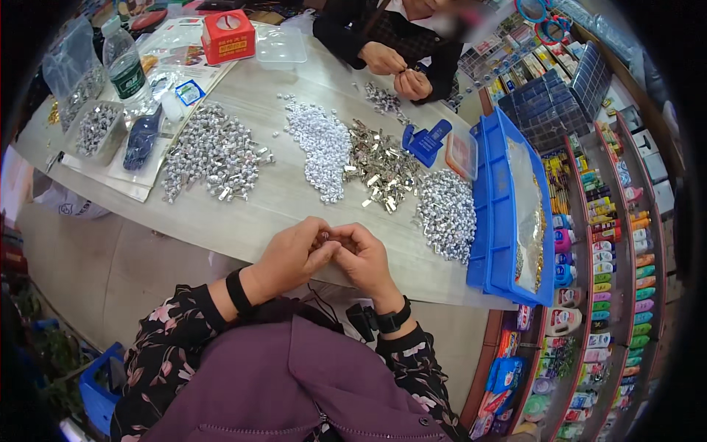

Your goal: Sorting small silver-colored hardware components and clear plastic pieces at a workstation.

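Silver piece [322, 239] between both hands' fingers [333, 243]

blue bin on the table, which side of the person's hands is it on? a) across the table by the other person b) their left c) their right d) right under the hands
c: the blue bin sits at the table's right end, past the right hand and the pile of small silver parts.

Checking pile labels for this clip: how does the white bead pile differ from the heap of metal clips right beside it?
The white bead pile is matt white, of small rounded pieces; the metal clip heap is shiny silver with gold glints, of flat angular pieces. The beads form a long strip, the clips a more ragged patch. Both lie loose on the table, edges touching.
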